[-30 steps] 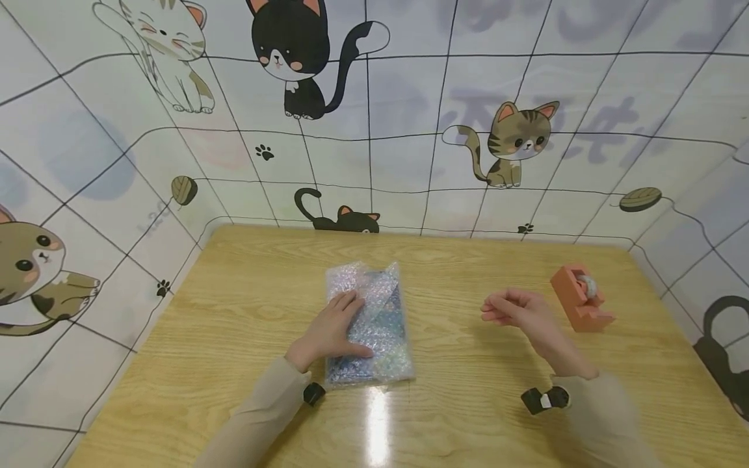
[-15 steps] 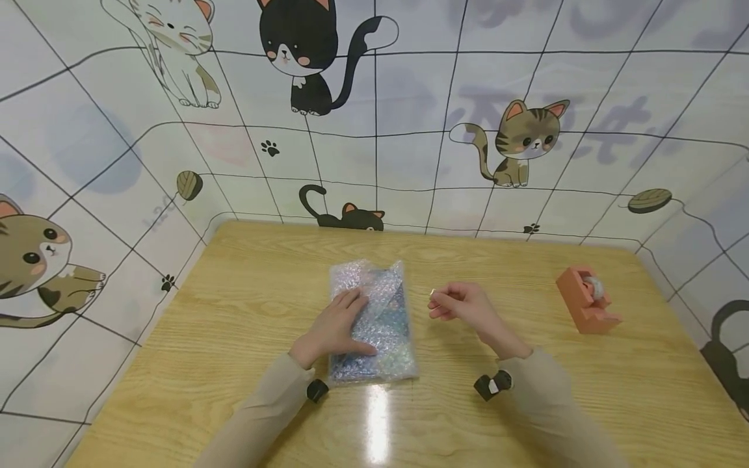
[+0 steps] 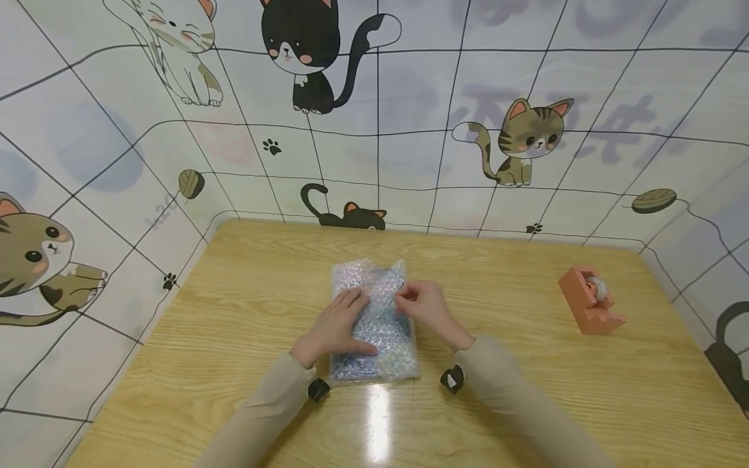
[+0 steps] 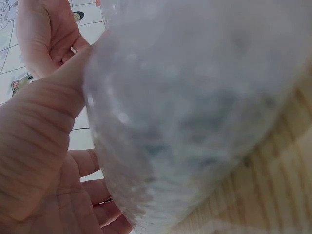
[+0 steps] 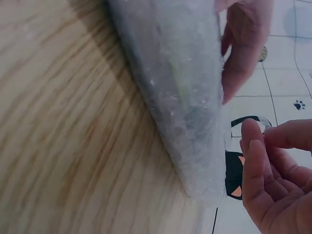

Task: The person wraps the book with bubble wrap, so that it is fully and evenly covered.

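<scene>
A flat parcel in bubble wrap [image 3: 383,335] lies on the wooden table, something blue showing through the wrap. My left hand [image 3: 336,328] rests on its left half with fingers and thumb spread. Over the parcel's right edge, my right hand [image 3: 428,309] pinches a small piece of clear tape [image 5: 264,125] between thumb and fingertips. The tape is barely visible; whether it touches the wrap cannot be told. In the left wrist view, the bubble wrap [image 4: 195,97] fills the middle, beside the left thumb.
An orange tape dispenser [image 3: 588,302] with a roll in it stands at the right of the table [image 3: 234,312]. A wall covering [image 3: 409,97] with cartoon cats rises behind and along both sides. A bright light reflection lies in front of the parcel.
My right hand has moved left from near the tape dispenser to the parcel's right edge, bringing the piece of tape along. The left hand has stayed on the parcel.
</scene>
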Available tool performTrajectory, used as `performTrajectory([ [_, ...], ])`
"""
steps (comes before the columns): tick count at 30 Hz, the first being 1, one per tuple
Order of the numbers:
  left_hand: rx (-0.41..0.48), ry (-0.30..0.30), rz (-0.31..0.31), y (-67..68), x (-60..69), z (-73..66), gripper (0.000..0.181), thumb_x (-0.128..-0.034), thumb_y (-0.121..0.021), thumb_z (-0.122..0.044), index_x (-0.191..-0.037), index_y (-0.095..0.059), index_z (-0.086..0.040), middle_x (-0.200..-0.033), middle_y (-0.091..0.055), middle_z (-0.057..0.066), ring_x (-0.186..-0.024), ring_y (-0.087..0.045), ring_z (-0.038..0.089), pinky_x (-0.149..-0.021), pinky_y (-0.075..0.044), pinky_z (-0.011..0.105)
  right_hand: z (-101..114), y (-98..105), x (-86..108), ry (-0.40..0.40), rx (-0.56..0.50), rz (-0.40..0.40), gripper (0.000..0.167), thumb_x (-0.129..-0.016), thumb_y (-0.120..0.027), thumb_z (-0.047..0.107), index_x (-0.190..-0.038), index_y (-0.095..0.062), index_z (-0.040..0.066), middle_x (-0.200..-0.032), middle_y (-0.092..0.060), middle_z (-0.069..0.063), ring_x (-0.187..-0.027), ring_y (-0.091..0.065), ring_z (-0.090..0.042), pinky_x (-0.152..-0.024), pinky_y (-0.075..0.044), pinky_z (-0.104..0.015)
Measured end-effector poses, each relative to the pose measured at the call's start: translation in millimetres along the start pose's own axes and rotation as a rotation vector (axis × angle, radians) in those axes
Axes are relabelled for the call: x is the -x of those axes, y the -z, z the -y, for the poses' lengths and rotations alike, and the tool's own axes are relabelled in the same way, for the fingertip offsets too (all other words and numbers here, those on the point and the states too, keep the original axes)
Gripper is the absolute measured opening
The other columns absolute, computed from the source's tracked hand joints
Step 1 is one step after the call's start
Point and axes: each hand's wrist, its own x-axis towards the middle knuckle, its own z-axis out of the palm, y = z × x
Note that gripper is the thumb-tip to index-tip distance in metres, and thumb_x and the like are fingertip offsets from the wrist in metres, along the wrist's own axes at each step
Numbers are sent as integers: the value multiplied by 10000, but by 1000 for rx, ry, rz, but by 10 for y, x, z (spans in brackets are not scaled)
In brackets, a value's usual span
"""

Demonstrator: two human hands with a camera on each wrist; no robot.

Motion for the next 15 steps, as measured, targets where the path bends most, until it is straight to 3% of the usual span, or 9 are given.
performTrajectory([
  [8,-6,-4,1,-4,8,1,991,-665,-795,-515,-1397,-387,13,-1470,-300,228,-1367,-232,379,-1111,-213,472,66,-160,-63,193,304,-10,119,-732,-652,-50,-674,-613,45,-630,-607,-19,-565,-516,-98,-509,-455,-202],
  [15,3,-19,-8,-16,0,21,1010,-669,-797,-505,-1403,-361,34,-1465,-310,231,-1370,-233,372,-1125,-187,442,38,-236,-74,271,471,43,182,-729,-658,-33,-635,-564,92,-598,-532,32,-545,-448,-70,-502,-404,-187],
])
